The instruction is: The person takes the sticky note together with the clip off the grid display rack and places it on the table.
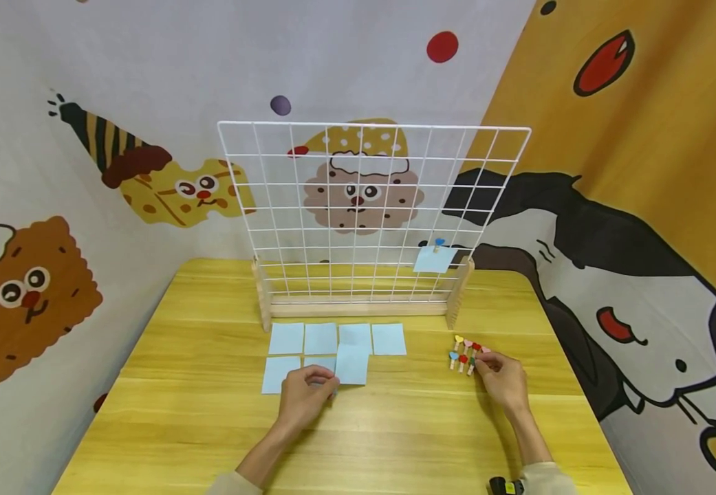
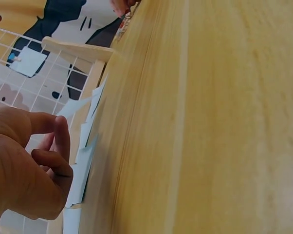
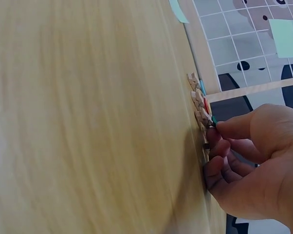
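Note:
My left hand (image 1: 307, 395) pinches a light blue paper note (image 1: 353, 364) between thumb and fingertips, tilted up over the notes on the table. In the left wrist view, that raised note (image 2: 74, 106) sticks out past the fingertips. My right hand (image 1: 505, 380) is at a small group of wooden clothespins with coloured hearts (image 1: 462, 359). Its thumb and index finger pinch the clothespin with a green heart (image 3: 214, 120), seen in the right wrist view. Other blue notes (image 1: 388, 339) lie in two rows.
Behind the notes stands a white wire grid (image 1: 358, 229) on a wooden base (image 1: 358, 308). One blue note (image 1: 435, 260) hangs at its lower right from a clothespin with a blue heart (image 1: 439, 243). A printed cartoon curtain (image 1: 358, 62) surrounds the wooden table (image 1: 395, 440).

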The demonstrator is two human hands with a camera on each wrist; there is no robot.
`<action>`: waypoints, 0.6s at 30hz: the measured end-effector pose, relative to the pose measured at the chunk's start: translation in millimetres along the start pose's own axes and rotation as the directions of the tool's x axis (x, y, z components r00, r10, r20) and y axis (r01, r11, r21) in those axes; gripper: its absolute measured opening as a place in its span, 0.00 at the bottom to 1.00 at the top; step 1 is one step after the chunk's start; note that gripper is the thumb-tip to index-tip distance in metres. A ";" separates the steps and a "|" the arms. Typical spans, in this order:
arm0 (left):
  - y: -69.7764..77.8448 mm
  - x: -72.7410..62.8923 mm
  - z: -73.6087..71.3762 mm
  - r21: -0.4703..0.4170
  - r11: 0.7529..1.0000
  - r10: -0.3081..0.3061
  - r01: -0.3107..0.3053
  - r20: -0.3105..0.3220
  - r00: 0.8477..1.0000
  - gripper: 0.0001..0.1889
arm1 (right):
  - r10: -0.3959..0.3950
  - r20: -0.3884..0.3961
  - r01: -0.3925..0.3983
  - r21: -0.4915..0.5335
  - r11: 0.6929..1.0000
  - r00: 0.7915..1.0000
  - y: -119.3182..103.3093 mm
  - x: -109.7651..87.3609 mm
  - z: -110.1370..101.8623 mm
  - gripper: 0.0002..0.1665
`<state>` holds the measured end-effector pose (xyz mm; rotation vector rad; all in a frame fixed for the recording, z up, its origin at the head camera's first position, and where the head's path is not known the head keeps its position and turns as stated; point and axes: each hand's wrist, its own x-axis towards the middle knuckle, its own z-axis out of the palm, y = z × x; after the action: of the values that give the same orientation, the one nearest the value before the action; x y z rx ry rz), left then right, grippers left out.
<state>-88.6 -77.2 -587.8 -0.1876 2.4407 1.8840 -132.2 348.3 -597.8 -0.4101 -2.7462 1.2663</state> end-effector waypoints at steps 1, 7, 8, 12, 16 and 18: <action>-0.4 -0.4 0.1 0.003 1.000 -0.002 0.002 0.000 1.000 0.05 | -0.004 0.000 0.004 -0.008 1.000 1.000 -0.4 0.2 0.3 0.13; -2.0 -2.9 0.8 0.003 1.000 -0.011 0.011 0.001 1.000 0.06 | -0.016 0.000 0.016 -0.034 0.999 1.000 -2.0 -0.6 1.2 0.12; -2.2 -3.1 0.9 0.001 1.000 -0.014 0.014 0.000 1.000 0.06 | -0.018 0.001 0.018 -0.036 0.999 1.000 -2.2 -0.8 1.2 0.12; -3.4 -3.6 1.8 -0.012 1.000 -0.025 0.025 -0.008 1.000 0.05 | -0.026 -0.007 0.025 -0.054 0.998 1.000 -1.5 -1.2 1.8 0.11; -4.5 -4.5 2.0 -0.027 0.999 -0.038 0.038 -0.007 0.999 0.06 | -0.034 -0.017 0.033 -0.065 0.997 0.999 -0.5 -0.3 3.0 0.10; -4.6 -5.1 1.8 -0.040 0.998 -0.052 0.052 -0.004 0.999 0.06 | -0.038 -0.021 0.037 -0.067 0.997 0.999 0.0 0.0 3.6 0.10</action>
<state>-83.0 -76.2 -592.1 -0.2561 2.3787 1.9140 -132.9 345.7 -600.2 -0.3738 -2.7705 1.1572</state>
